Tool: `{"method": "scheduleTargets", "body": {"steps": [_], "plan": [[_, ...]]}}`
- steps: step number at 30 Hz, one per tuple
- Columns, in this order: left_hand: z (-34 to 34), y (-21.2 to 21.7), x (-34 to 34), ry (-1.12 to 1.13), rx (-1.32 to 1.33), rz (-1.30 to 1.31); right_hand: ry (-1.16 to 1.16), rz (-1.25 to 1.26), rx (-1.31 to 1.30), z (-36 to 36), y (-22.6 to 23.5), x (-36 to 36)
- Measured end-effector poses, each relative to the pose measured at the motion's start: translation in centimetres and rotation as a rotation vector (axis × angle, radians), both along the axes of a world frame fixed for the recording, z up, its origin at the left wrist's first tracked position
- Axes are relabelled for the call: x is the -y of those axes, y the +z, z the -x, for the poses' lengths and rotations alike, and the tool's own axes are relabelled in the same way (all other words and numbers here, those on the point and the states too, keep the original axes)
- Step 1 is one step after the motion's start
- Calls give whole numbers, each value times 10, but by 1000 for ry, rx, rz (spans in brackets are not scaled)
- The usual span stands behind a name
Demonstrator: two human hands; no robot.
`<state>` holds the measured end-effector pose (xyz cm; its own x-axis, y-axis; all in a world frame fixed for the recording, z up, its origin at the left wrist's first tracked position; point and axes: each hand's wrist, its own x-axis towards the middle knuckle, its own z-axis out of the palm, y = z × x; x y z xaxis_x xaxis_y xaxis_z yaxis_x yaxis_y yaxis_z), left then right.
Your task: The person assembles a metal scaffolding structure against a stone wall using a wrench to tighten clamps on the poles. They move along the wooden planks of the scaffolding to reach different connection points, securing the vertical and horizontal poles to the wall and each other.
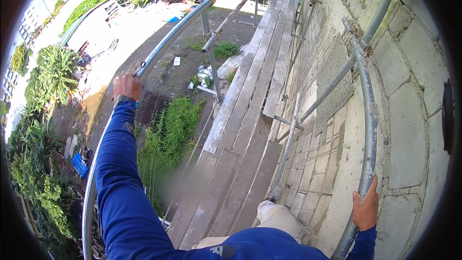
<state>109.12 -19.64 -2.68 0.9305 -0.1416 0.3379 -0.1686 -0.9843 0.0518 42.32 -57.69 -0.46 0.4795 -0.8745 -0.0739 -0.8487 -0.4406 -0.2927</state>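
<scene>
My left hand [127,87] is closed around the metal guard rail [168,30] on the left, arm stretched forward. A small dark piece with a looped end [140,66] shows just beyond its knuckles; what it is, I cannot tell. Low on the right, my right hand [365,206] wraps round a worn grey scaffold pipe [369,130] beside the wall, thumb and fingers on its near part. Between both hands runs a walkway of long planks [236,125]. One shoe [274,194] of mine is at its right side.
An unplastered block wall [404,110] rises close on the right, with a diagonal brace pipe [332,79] before it. An upright post [211,62] stands left of the planks. Far below lie weeds [173,125], a metal mesh stack [151,107] and scattered debris.
</scene>
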Motion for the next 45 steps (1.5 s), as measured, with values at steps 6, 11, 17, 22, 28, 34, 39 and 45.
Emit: {"method": "scheduleTargets", "body": {"steps": [6,11,17,22,28,34,39,45], "plan": [[-40,9,24,-11,-104,-5,24,38,7,-6,-5,3],[-53,0,57,18,-59,55,37,94,-37,0,-12,4],[-39,14,74,0,-15,46,-22,13,5,-2,-3,-6],[-74,-10,55,24,-41,13,-30,-28,-60,-25,19,1],[-98,-24,50,32,-30,-18,65,273,105,-71,85,109],[-119,-39,52,-5,-22,-17,217,432,456,-194,50,322],[-121,-47,32,39,8,-37,1,347,440,-295,0,513],[-121,-42,32,61,24,-60,11,321,692,-372,71,612]]}}
